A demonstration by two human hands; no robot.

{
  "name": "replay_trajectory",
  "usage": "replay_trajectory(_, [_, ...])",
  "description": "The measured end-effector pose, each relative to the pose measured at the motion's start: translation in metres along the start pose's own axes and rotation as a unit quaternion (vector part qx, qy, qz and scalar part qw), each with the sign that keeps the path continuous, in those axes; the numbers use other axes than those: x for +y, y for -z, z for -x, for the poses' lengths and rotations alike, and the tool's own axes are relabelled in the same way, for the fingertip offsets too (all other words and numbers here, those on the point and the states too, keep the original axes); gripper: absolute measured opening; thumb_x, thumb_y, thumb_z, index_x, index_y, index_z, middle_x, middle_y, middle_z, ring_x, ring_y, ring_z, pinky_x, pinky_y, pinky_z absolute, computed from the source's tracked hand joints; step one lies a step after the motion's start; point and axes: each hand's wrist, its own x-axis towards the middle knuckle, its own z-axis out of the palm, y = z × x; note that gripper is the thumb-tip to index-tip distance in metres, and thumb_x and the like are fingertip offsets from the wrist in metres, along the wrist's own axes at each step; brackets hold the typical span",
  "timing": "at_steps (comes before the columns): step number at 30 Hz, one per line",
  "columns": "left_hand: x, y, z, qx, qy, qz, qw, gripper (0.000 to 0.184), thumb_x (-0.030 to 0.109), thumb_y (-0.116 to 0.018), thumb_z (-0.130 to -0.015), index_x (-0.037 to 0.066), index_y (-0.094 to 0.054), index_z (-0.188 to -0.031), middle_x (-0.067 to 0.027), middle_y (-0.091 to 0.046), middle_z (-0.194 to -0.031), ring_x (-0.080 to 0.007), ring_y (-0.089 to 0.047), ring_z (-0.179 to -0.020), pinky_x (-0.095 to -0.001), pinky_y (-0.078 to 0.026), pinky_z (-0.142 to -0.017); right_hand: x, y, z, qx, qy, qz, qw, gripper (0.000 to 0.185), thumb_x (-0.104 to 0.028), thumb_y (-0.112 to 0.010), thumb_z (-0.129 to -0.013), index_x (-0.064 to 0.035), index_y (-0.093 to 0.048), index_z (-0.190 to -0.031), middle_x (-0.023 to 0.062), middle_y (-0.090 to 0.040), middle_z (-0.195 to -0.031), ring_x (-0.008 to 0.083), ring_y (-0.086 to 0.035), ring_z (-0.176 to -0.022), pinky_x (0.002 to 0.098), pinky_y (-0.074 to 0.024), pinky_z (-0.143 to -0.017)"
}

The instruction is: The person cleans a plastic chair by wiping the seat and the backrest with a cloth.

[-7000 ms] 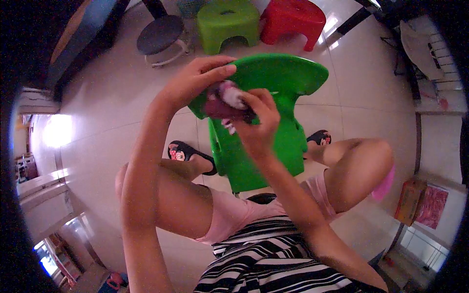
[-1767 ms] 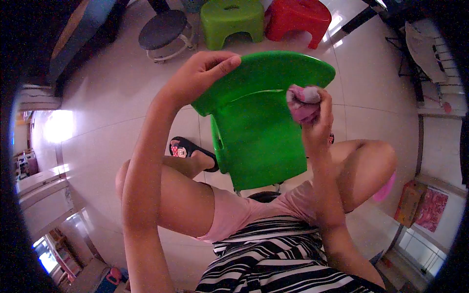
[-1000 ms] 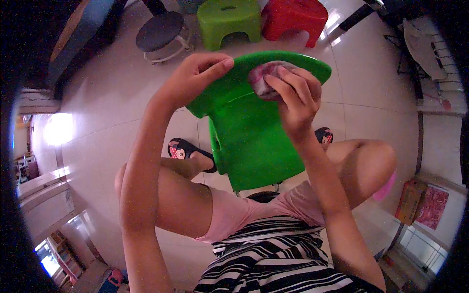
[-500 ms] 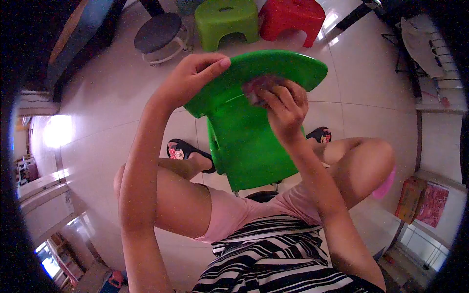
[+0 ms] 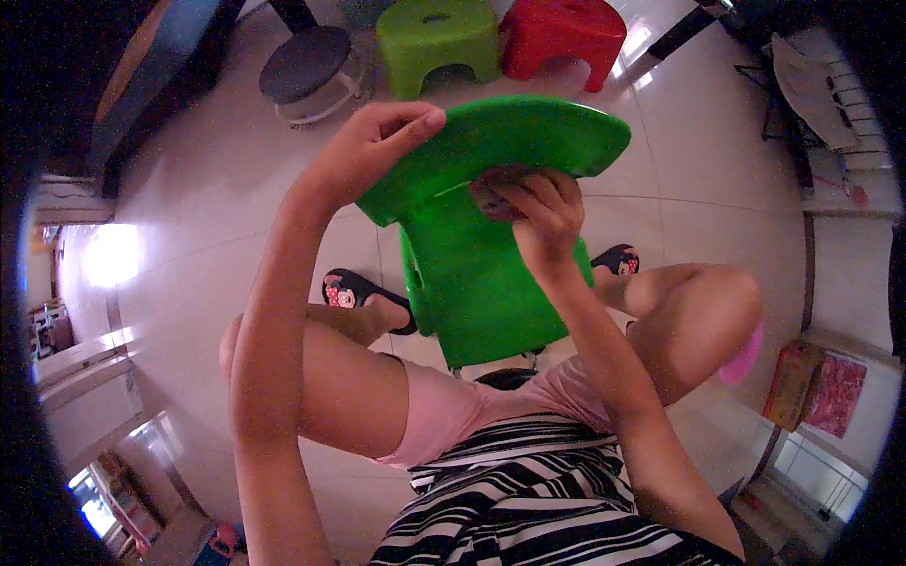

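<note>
A green plastic chair (image 5: 491,283) stands between my legs, its backrest flaring wide at the top. My left hand (image 5: 382,141) grips the upper left edge of the backrest, thumb on the near face and fingers over the rim. Pressed against the chair just below the flared part is a crumpled pink and grey cloth (image 5: 495,193). The fingers of my right hand (image 5: 550,215) are bent over this cloth, which is partly hidden under them.
Beyond the chair are a round dark stool (image 5: 305,64), a light green stool (image 5: 437,42) and a red stool (image 5: 564,38). Black slippers (image 5: 363,297) are on my feet. At the right, a cardboard box (image 5: 793,387) sits on a shelf.
The cloth was held up off the chair's right side; my right hand has since brought it onto the chair and moved it left and slightly down. My left hand keeps its hold.
</note>
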Motion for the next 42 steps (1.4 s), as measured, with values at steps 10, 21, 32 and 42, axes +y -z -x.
replay_trajectory(10, [-0.006,0.001,-0.002,0.005,-0.008,-0.017,1.0,0.045,0.041,-0.055,-0.093,-0.003,-0.061,-0.102,0.0023,-0.058,-0.082,-0.0063,-0.05,-0.08,-0.0237,-0.043,-0.071,0.022,0.056,-0.056,0.076,-0.024,0.054,0.995,0.037,0.01,-0.065,-0.053,-0.0119,-0.073,-0.082,0.0031,-0.066,-0.087,0.0224,-0.058,-0.082,0.033,-0.0445,-0.079])
replay_trajectory(21, [-0.007,-0.001,-0.002,0.015,-0.01,-0.006,1.0,0.042,0.04,-0.054,-0.094,-0.002,-0.061,-0.095,0.0029,-0.056,-0.08,-0.0064,-0.049,-0.078,-0.0232,-0.042,-0.068,0.034,0.049,-0.032,0.024,-0.016,0.055,0.998,0.039,0.008,-0.064,-0.05,-0.0128,-0.071,-0.082,0.0034,-0.063,-0.084,0.0257,-0.058,-0.084,0.0362,-0.0469,-0.075])
replay_trajectory(32, [-0.01,0.0,0.001,0.039,0.014,0.001,0.999,0.045,0.043,-0.054,-0.093,0.0,-0.062,-0.101,0.0014,-0.058,-0.084,-0.0068,-0.05,-0.081,-0.0232,-0.043,-0.07,0.046,0.012,0.032,-0.062,-0.088,0.059,0.992,0.035,0.002,-0.069,-0.049,-0.0163,-0.069,-0.078,0.0018,-0.064,-0.088,0.0266,-0.059,-0.086,0.0382,-0.0487,-0.074])
replay_trajectory(42, [-0.006,0.001,0.0,0.007,0.06,0.086,0.995,0.056,0.049,-0.039,-0.097,0.0,-0.064,-0.106,-0.0038,-0.064,-0.091,-0.0095,-0.057,-0.082,-0.0234,-0.046,-0.074,-0.004,0.045,-0.058,0.075,-0.007,-0.052,0.996,0.037,0.001,-0.067,-0.051,-0.0156,-0.071,-0.084,0.0006,-0.064,-0.089,0.0234,-0.059,-0.084,0.0367,-0.0477,-0.075])
